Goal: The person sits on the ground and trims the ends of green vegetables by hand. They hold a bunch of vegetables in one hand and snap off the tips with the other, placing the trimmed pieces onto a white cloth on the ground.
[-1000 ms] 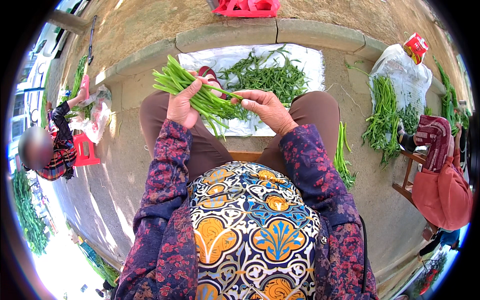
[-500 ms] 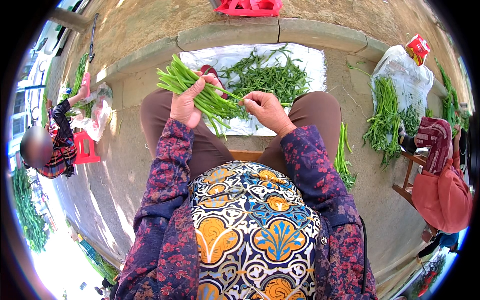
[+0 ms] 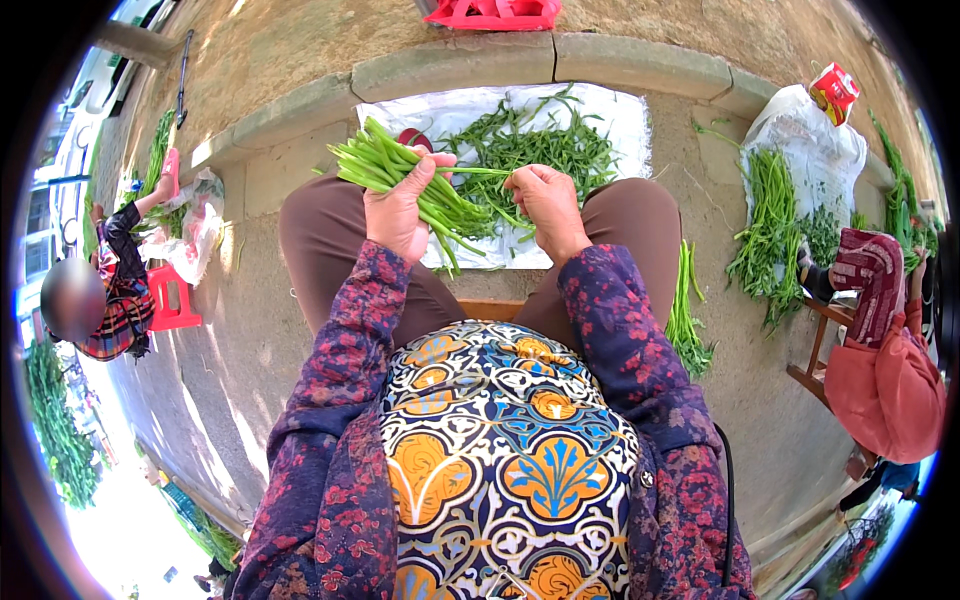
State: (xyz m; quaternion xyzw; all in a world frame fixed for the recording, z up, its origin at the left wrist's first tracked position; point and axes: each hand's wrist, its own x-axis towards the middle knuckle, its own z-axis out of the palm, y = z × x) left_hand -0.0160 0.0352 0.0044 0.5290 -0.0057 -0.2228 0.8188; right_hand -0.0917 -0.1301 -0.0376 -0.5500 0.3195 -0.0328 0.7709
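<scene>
My left hand (image 3: 400,210) is wrapped round a bunch of long green vegetable stems (image 3: 375,158), held above my lap with the cut ends toward the upper left. From the bunch, a single green stem (image 3: 475,171) stretches across to my right hand (image 3: 550,210), whose fingers are closed on its end. Beyond my hands lies a pile of picked green leaves (image 3: 550,140) on a white sheet (image 3: 632,125). Part of a dark red shoe (image 3: 413,138) shows behind my left hand.
More green stems (image 3: 690,325) lie beside my right knee. At right, bundled greens (image 3: 768,220) and a white plastic bag (image 3: 800,130) are near a seated person in red (image 3: 880,380). Another person sits at left by a red stool (image 3: 172,295). A stone kerb (image 3: 640,62) runs beyond the sheet.
Both hands have shifted a little to the right. My right hand has turned and risen slightly, and the stem between the hands now runs nearly level.
</scene>
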